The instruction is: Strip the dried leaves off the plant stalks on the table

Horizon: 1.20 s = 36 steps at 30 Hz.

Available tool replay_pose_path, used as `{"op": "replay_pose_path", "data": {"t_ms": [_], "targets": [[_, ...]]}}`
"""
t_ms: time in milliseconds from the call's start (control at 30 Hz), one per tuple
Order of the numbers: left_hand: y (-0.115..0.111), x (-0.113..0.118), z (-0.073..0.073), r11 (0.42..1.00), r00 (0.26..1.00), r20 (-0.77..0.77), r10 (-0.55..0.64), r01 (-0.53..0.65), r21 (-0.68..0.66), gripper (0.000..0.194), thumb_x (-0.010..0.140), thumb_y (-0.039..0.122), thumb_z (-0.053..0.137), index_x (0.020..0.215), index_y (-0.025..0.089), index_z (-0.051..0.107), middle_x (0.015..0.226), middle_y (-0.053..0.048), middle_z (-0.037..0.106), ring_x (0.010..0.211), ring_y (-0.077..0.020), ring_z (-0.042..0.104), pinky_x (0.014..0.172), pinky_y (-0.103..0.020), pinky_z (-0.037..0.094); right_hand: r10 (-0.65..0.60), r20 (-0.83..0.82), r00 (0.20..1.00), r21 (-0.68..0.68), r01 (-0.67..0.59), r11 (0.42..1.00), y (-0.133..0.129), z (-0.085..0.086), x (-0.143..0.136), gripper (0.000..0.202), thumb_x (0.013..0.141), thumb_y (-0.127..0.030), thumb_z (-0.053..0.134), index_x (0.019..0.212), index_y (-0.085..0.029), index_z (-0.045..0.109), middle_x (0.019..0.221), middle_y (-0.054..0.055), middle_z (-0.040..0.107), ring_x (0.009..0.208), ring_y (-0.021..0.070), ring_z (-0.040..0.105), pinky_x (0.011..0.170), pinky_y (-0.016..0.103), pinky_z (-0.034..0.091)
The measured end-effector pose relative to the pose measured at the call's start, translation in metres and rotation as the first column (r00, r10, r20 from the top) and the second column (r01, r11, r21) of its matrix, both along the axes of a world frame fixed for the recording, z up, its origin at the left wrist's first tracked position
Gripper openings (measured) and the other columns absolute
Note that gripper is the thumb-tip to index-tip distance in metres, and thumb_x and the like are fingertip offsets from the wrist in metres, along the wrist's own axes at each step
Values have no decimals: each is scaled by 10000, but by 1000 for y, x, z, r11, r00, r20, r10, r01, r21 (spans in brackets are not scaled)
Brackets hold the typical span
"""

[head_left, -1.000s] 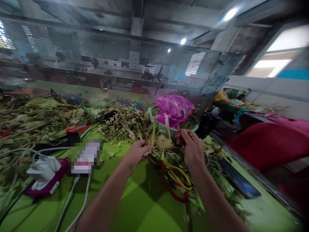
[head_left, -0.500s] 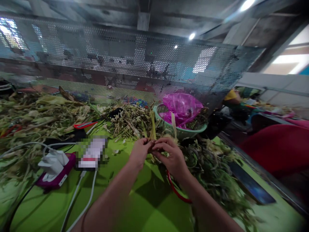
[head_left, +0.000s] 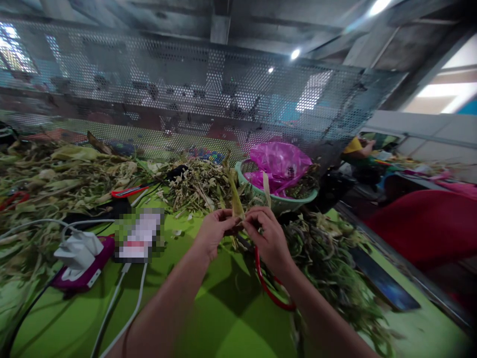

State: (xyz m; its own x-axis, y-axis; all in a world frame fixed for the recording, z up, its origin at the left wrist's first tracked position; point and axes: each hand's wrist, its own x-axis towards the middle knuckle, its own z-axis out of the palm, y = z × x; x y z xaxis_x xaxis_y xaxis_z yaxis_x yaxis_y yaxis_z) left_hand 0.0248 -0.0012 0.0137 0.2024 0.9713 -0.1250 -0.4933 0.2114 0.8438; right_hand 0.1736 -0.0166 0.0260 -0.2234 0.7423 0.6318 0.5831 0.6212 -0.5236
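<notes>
Over the green table (head_left: pixel 208 318), a dried yellow-green leaf (head_left: pixel 235 198) stands upright between my two hands. My left hand (head_left: pixel 216 231) is closed, thumb and fingers pinching the leaf near its lower end. Beside it, my right hand (head_left: pixel 266 232) is also closed, its fingertips meeting the same leaf. A pale leaf strip (head_left: pixel 266 188) rises behind my right hand; whether it is held I cannot tell. Under my right wrist lies a red looped handle (head_left: pixel 263 283), partly covered by my forearm.
Dried plant heaps (head_left: pixel 48 184) line the left and back; greener stalks (head_left: pixel 335 278) lie right. A green basket (head_left: pixel 288 203) holds a purple plastic bag (head_left: pixel 281 161). Left are a phone (head_left: pixel 139 236), a purple power strip (head_left: pixel 84 271) and cables. A dark flat device (head_left: pixel 385 278) lies right.
My hands have parted slightly and shifted their fingertips on the leaf. More of the leaf shows, leaning a little to the left. The view has moved slightly.
</notes>
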Motion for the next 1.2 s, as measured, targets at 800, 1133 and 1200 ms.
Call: {"op": "replay_pose_path", "data": {"t_ms": [800,1133,1200], "targets": [[-2,2,6,984,988,-144,64,-38,176,233,541,142,739,765,137,675,718,-26,676,714,-138,601,754,-278,467,-87,-96,992,-234,62,970,3,-7,3,142,824,-345,579,851,-206,563,753,19,611,674,170,565,632,281,442],[3,0,0,991,986,-168,15,7,134,252,577,186,747,810,126,672,764,-52,674,706,-143,596,733,-282,479,-65,-233,970,-394,-33,919,4,-8,1,140,800,-325,579,735,-201,584,634,-15,546,579,140,503,554,258,419],[1,0,2,995,982,-189,-18,35,89,211,619,254,734,766,123,657,689,-38,643,621,-121,570,657,-261,474,-63,-330,942,-436,-93,895,3,-6,0,140,789,-325,584,727,-200,575,628,-20,535,570,136,501,548,258,421]]}}
